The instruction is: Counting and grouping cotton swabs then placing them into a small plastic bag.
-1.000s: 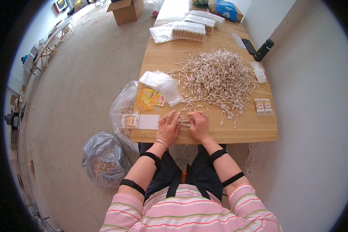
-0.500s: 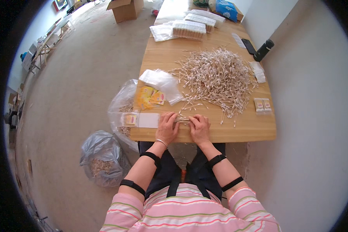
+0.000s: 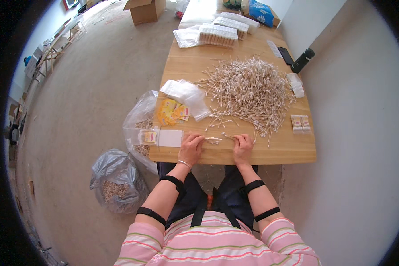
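Near the table's front edge my left hand (image 3: 191,148) is closed on a small bundle of cotton swabs (image 3: 214,140), whose tips stick out to the right. To its right my right hand (image 3: 243,149) pinches a few cotton swabs (image 3: 227,135) that point left. A gap separates the two lots. Beyond my hands lies a big loose heap of cotton swabs (image 3: 250,91). Just left of my left hand is a white card strip (image 3: 170,138), with a clear pack of swabs (image 3: 147,136) at its far end, over the table's left edge.
Clear plastic bags (image 3: 185,95) and yellow printed cards (image 3: 172,111) lie on the table's left side. Two small swab packs (image 3: 300,123) are at the right, a dark bottle (image 3: 303,60) and phone (image 3: 285,56) beyond. A bag of swab pieces (image 3: 118,181) stands on the floor.
My hands were close together on one bundle of swabs. The right hand has moved away to the right with a few of them, while the left keeps the rest.
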Motion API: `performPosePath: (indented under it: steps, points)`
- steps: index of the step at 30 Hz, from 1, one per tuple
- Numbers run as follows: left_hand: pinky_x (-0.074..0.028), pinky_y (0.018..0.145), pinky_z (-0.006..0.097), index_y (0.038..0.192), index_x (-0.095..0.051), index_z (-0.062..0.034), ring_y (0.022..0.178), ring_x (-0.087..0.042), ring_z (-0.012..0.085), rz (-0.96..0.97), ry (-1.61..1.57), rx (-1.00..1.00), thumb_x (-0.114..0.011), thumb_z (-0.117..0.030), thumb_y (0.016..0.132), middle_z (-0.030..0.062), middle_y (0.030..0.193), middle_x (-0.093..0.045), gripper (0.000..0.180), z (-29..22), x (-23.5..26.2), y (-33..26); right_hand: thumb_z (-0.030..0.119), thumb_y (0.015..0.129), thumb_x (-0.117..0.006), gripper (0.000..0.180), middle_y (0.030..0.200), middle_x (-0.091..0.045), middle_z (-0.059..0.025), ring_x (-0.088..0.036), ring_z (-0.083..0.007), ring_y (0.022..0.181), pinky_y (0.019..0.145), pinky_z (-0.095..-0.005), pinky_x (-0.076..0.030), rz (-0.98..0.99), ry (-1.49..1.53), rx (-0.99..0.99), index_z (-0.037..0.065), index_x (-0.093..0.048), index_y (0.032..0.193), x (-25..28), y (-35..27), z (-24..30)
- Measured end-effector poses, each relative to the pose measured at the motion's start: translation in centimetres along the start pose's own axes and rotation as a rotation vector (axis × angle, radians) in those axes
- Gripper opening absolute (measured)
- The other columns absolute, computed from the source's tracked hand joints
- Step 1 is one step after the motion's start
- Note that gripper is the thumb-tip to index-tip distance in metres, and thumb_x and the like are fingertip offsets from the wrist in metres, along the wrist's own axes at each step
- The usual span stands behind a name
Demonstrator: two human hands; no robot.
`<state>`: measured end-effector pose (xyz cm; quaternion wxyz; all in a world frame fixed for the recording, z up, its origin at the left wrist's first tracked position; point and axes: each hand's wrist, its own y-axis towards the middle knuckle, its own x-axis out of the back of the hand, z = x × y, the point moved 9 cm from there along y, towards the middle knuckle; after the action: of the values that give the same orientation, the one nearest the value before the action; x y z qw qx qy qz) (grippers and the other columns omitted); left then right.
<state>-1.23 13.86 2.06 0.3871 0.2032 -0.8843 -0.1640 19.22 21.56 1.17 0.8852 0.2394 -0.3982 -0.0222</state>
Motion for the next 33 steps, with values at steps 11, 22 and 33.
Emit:
performPosePath:
  steps: [11,22,33]
  points:
    - [-0.042,0.098,0.040,0.114,-0.055,-0.0032,0.112,-0.051,0.0328,0.047,-0.107,-0.014,-0.065,-0.005,0.074,0.0151,0.115,-0.056,0.041,-0.8,-0.2,0.1,0.011,0.078,-0.064,0.011,0.092,-0.059,-0.0075,-0.053,-0.0286,0.091,0.082,-0.0398,-0.042,0.262,0.128,0.142,0.010,-0.068,0.087,-4.7,1.2,5.0]
    - [-0.034,0.106,0.043,0.117,-0.052,-0.0016,0.116,-0.048,0.0317,0.157,-0.062,-0.039,-0.068,-0.009,0.070,0.0158,0.116,-0.055,0.051,-0.9,-0.1,-0.1,0.004,0.082,-0.051,0.030,0.121,-0.048,-0.0159,-0.044,-0.0316,0.118,0.103,-0.0405,-0.032,0.000,0.409,-0.299,0.001,-0.054,0.112,-3.6,-0.7,2.5]
    - [-0.044,0.097,0.040,0.115,-0.054,-0.0017,0.110,-0.054,0.0357,0.150,-0.166,-0.024,-0.068,-0.005,0.071,0.0192,0.114,-0.058,0.046,-0.6,-0.1,0.0,-0.001,0.078,-0.047,0.045,0.137,-0.037,-0.0219,-0.033,-0.0361,0.130,0.110,-0.0420,-0.024,0.136,0.466,-0.066,-0.003,-0.043,0.123,-4.6,-0.7,5.7]
